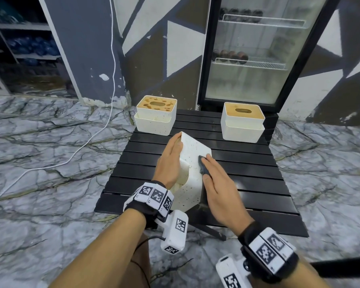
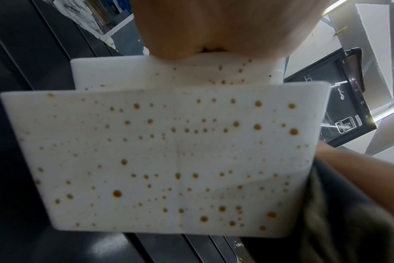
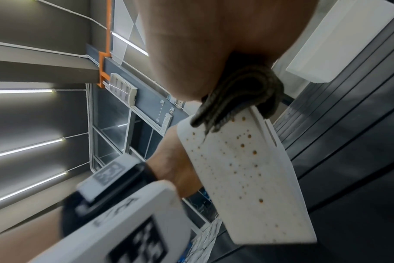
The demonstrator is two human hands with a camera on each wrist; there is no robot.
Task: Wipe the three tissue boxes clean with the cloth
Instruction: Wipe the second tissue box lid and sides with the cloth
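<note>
A white tissue box (image 1: 193, 154) speckled with brown spots stands tilted on one edge in the middle of the black slatted table (image 1: 247, 163). My left hand (image 1: 172, 154) lies flat against its left face, fingers straight up to the far edge. My right hand (image 1: 214, 179) presses a folded dark grey cloth (image 1: 203, 166) onto the box's right face with straight fingers. The left wrist view shows the box's spotted side (image 2: 169, 160) close up. In the right wrist view the cloth (image 3: 243, 92) is bunched under my palm on the box (image 3: 247, 178). Two more boxes stand behind: the left (image 1: 156, 115) has a stained wooden lid, the right (image 1: 242, 123) a plain one.
A glass-door fridge (image 1: 258, 48) stands right behind the table. A white cable (image 1: 87, 142) runs across the marble floor on the left. Shelves fill the far left corner. Bare slats lie to the right of the tilted box and along the table's front.
</note>
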